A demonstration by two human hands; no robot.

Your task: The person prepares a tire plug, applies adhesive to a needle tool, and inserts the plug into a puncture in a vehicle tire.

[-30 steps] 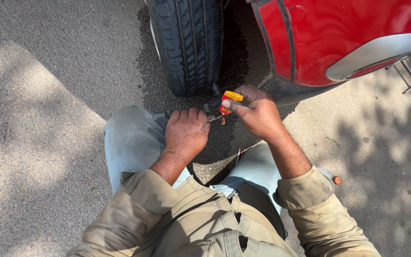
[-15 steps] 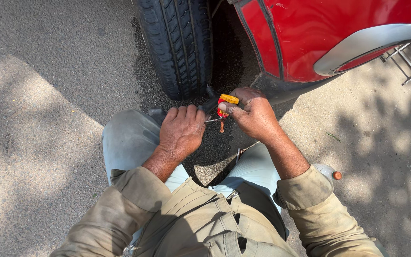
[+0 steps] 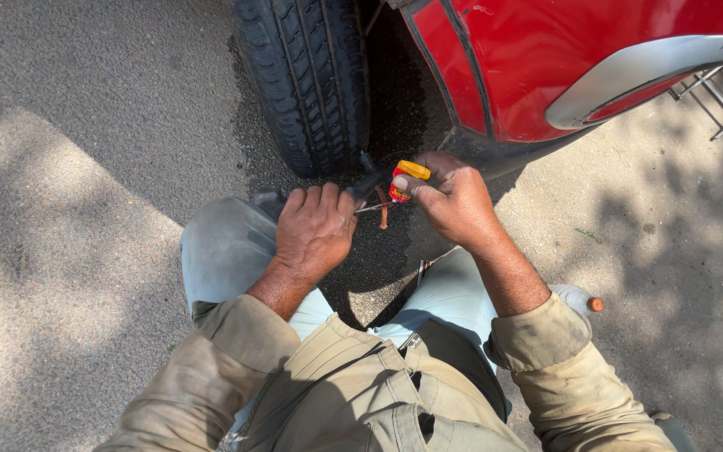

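The right hand (image 3: 455,201), just above the centre of the frame, has its thumb and fingers curled and pinched around a small yellow-and-red tube (image 3: 403,179), whose yellow end points up toward the red car body (image 3: 546,67) at the upper right. Half a second ago that tube sat at much the same spot between the hands, so the grip has held. The left hand (image 3: 315,230), just left of centre, lies knuckles up with its fingers pressed together and folded down over a thin metal tool (image 3: 371,207); only the tool's tip shows, poking toward the tube, and how the fingers close beneath it cannot be told. A reddish-brown strip (image 3: 384,218) hangs from that tip between the two hands. Since the earlier frames the two hands have stayed close, almost touching, while the view has tilted a little so the tyre (image 3: 307,84) now stands slightly right of where it was, at the top centre, its tread facing the hands. Below the hands spread the person's light trousers (image 3: 228,247) and khaki sleeves. A clear plastic bottle with an orange cap (image 3: 579,300) lies on the asphalt (image 3: 69,184) at the right, just beside the right forearm.
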